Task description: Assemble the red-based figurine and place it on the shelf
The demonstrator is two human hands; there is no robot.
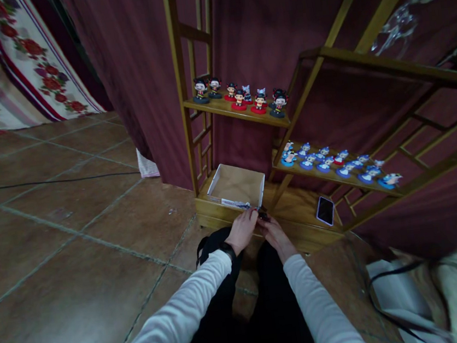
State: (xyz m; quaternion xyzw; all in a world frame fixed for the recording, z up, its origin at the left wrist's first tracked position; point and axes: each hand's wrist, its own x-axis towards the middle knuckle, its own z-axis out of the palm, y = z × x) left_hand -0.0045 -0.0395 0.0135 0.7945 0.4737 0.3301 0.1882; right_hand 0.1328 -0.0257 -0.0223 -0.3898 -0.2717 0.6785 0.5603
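In front of the wooden shelf, my left hand [242, 229] and my right hand [275, 234] meet with fingers closed around a small dark object [264, 216]. It is mostly covered by the fingers, so its kind is unclear. Just beyond the hands, a shallow open cardboard box [238, 184] with white sides rests on the shelf's low base. Small black-haired figurines [239, 100] stand in rows on the upper left board. Blue and white figurines [325, 161] line the lower right board.
The wooden shelf's base [285, 204] also carries a phone [325, 211]. A slanting wooden post [303, 99] separates the two boards. Bags [407, 289] lie on the tiled floor at right. A thin cable [56, 181] crosses the floor at left.
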